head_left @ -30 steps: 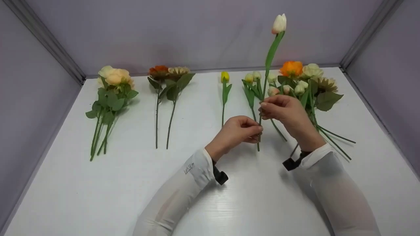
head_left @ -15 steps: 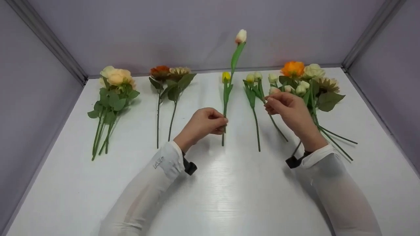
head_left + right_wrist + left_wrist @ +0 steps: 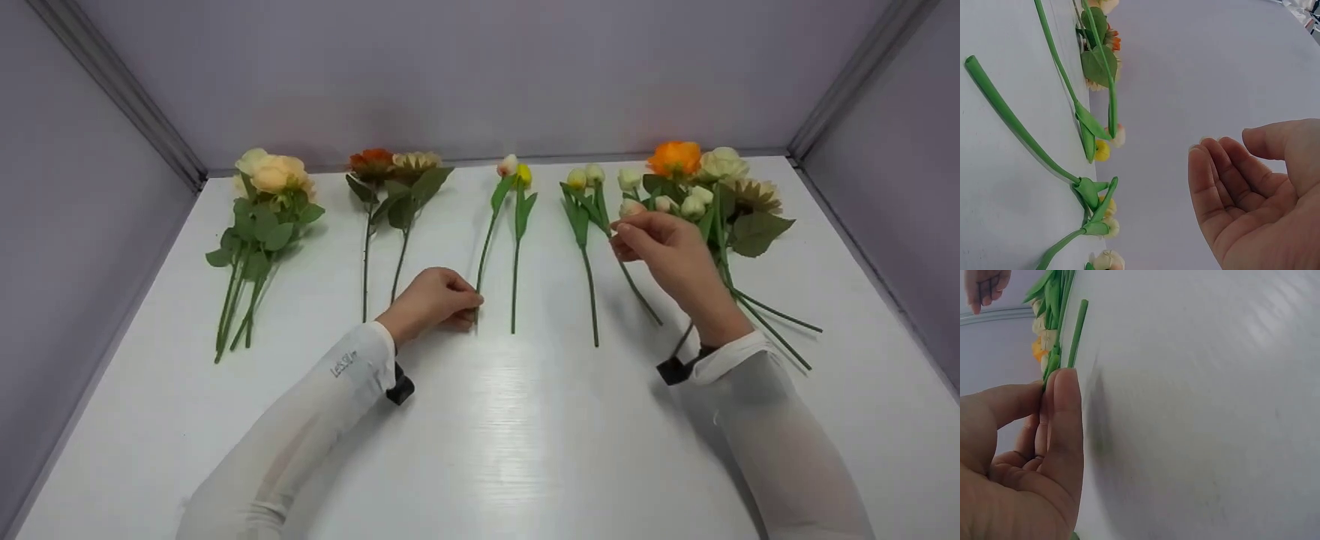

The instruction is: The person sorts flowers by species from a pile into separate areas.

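A white-and-pink tulip leans at the middle of the table, its bloom close beside a yellow tulip. The thumb and fingers of my left hand pinch its stem near the lower end. In the left wrist view, the left hand is close above the white surface. My right hand hovers over the tulips on the right and holds nothing. From the right wrist view, the right hand shows loosely bent fingers with the thumb apart from them.
Peach roses lie at the left. Beside them are a rust-red flower and a beige flower. Pale tulips and a mixed bunch with an orange bloom lie right. Walls enclose the table's back and sides.
The left hand has carried the white-and-pink tulip leftward and lowered it beside the yellow tulip. The right hand has let go of its stem and stayed nearly in place.
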A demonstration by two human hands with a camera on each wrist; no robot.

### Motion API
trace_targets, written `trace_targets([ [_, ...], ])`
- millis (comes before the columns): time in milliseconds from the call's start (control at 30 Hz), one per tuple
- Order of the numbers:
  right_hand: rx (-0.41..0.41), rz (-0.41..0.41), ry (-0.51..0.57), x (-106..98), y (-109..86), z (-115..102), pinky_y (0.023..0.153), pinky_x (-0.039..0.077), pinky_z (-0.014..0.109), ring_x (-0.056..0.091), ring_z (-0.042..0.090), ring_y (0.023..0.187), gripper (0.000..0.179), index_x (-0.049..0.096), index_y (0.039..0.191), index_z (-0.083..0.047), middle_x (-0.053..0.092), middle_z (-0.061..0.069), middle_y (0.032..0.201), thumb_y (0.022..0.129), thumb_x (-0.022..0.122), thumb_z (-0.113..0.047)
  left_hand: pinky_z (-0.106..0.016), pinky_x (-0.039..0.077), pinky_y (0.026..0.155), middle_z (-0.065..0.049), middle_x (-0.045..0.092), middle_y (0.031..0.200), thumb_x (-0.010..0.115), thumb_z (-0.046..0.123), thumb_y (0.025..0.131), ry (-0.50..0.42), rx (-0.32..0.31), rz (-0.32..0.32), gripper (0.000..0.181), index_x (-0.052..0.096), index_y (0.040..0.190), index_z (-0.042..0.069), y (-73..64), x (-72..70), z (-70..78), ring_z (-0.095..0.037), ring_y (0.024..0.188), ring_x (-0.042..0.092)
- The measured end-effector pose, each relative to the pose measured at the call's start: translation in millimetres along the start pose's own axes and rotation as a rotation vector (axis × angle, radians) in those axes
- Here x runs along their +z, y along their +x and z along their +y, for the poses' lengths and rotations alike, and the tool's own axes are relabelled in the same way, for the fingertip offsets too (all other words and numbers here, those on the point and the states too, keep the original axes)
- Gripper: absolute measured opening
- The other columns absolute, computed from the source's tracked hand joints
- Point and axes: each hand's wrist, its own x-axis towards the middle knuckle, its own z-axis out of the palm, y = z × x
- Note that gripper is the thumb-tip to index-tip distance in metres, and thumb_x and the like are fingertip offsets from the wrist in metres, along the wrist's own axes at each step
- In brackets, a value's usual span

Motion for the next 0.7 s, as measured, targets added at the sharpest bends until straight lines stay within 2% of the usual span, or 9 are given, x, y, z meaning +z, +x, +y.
trace_targets([
  [167,-0.007,0.007,0.01,-1.2,-0.1,-0.5,0.089,0.057,0.029,0.066,0.024,0.101,0.04,0.067,0.126,0.002,0.069,0.015,0.114,0.103,0.065,-0.03,-0.031,0.061,0.076,-0.014,0.072,0.097,0.075,0.013,0.095,-0.005,-0.04,-0.02,0.019,0.071,0.11,0.001,4.3,-0.3,-0.7,-0.019,0.081,0.072],
  [233,-0.007,0.015,0.004,-1.5,-0.2,-1.0,0.088,0.057,0.028,0.067,0.024,0.101,0.04,0.068,0.125,0.002,0.069,0.015,0.114,0.102,0.065,-0.031,-0.031,0.061,0.076,-0.014,0.072,0.099,0.075,0.013,0.095,0.02,-0.044,-0.027,0.02,0.07,0.111,0.001,5.0,-0.1,0.4,-0.019,0.082,0.073],
  [367,-0.004,0.032,-0.022,-3.0,-0.7,-1.5,0.087,0.057,0.026,0.067,0.023,0.1,0.04,0.069,0.123,0.0,0.07,0.014,0.115,0.102,0.065,-0.034,-0.031,0.061,0.073,-0.014,0.072,0.098,0.076,0.013,0.094,0.126,-0.032,-0.03,0.02,0.069,0.109,0.002,6.2,3.0,4.6,-0.02,0.08,0.073],
  [533,-0.015,0.05,-0.025,-6.6,0.9,-0.2,0.086,0.056,0.025,0.066,0.023,0.1,0.037,0.07,0.12,-0.001,0.07,0.012,0.116,0.102,0.066,-0.034,-0.03,0.059,0.07,-0.01,0.073,0.089,0.076,0.016,0.094,0.294,0.019,-0.017,0.018,0.068,0.103,0.003,4.9,8.3,10.3,-0.018,0.075,0.071],
  [700,-0.013,0.072,-0.04,-9.9,3.1,1.5,0.085,0.057,0.024,0.067,0.025,0.099,0.035,0.072,0.117,-0.004,0.071,0.013,0.114,0.102,0.066,-0.034,-0.03,0.056,0.07,-0.009,0.073,0.081,0.076,0.02,0.094,0.396,0.064,-0.005,0.017,0.068,0.099,0.005,3.4,11.8,11.2,-0.018,0.071,0.069],
])
